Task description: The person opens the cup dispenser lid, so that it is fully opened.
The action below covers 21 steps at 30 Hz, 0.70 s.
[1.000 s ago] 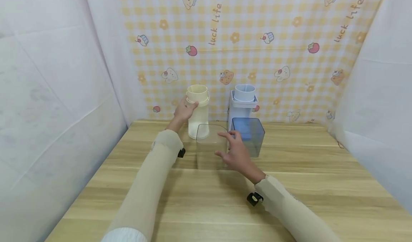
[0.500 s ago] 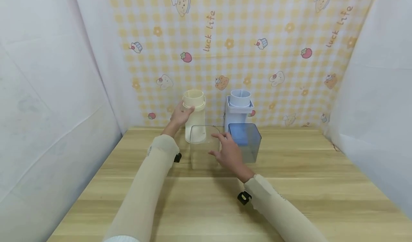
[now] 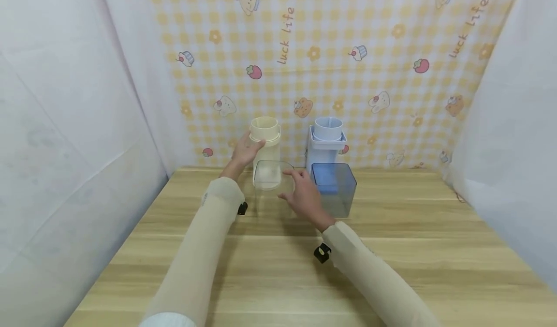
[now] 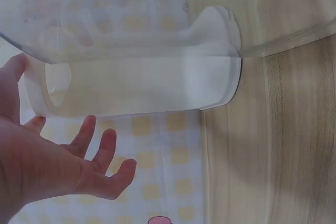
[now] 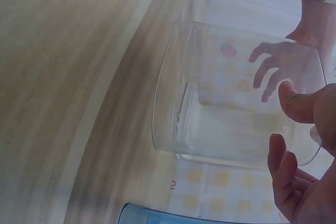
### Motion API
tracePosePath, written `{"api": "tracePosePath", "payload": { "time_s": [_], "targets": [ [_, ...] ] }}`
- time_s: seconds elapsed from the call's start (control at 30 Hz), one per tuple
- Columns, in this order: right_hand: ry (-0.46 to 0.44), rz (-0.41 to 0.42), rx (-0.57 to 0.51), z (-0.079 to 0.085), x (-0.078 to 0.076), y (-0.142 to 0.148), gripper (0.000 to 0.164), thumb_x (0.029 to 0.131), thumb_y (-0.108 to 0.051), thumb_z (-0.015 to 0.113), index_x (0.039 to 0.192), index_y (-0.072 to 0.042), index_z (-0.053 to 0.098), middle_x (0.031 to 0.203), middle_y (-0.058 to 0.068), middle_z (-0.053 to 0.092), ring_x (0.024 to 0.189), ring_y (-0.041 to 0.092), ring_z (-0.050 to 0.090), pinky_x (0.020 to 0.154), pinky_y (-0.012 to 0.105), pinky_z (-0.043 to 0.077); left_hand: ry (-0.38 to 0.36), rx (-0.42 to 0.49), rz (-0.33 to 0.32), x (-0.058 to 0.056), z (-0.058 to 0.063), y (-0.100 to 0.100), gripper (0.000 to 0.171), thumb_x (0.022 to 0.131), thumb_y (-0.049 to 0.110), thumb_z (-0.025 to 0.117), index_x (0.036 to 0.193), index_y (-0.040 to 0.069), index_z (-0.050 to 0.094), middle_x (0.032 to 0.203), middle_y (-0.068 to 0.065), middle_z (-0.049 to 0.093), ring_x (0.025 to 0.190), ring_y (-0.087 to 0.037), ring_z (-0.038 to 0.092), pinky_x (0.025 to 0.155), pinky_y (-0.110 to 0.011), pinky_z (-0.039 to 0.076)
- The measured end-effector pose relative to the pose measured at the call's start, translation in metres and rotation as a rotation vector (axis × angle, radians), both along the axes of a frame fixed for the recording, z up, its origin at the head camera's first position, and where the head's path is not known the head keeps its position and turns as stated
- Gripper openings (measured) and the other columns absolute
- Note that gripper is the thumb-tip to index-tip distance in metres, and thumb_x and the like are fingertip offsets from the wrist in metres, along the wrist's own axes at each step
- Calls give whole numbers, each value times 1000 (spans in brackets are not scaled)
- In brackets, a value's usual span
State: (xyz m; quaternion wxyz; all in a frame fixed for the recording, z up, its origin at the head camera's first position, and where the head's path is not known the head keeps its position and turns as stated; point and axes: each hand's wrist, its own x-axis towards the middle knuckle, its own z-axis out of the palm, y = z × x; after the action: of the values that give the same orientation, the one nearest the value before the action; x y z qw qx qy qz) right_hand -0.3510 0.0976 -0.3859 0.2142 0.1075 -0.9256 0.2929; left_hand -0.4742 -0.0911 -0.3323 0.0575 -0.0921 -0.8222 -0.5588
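Note:
In the head view, a cream plastic stand with a round open top stands upright near the back of the table. My left hand grips its upper collar; in the left wrist view the thumb and index finger meet the stand and the other fingers spread free. My right hand holds a clear box-shaped container in front of the stand. In the right wrist view, thumb and fingers lie on either side of the container's rim; the exact contact is partly hidden.
A pale blue stand of like shape is on the right, with a smoky grey-blue clear container before it. A checked cloth hangs behind the wooden table. White sheets flank both sides.
My right hand has carried the clear container left and back toward the cream stand. My left hand stays at the stand's collar. The head view has shifted slightly.

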Motion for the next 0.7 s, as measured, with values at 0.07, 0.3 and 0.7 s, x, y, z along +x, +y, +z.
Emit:
{"api": "tracePosePath", "payload": {
  "time_s": [0.07,0.3,0.7],
  "targets": [
    [-25,2,0,0,-4,-1,67,74,-29,89,134,-20,60,124,12,55,82,23,57,60,33,48,-5,-8,10,0,-1,0,68,98,41,61,155,21,31,153,-12,42,141,-35,35,114,-57,25],
    [-69,36,-33,4,-10,2,86,75,-28,89,149,-24,44,126,18,53,95,32,60,69,44,53,-16,-40,36,5,5,-1,70,96,43,62,156,21,31,154,-12,40,141,-36,35,114,-58,26],
    [-55,136,-272,38,31,35,85,84,-30,81,154,-14,35,135,24,36,69,20,57,64,30,53,180,-163,173,39,15,19,64,92,41,65,143,11,41,129,-14,56,117,-36,50,94,-63,38]
  ]
}}
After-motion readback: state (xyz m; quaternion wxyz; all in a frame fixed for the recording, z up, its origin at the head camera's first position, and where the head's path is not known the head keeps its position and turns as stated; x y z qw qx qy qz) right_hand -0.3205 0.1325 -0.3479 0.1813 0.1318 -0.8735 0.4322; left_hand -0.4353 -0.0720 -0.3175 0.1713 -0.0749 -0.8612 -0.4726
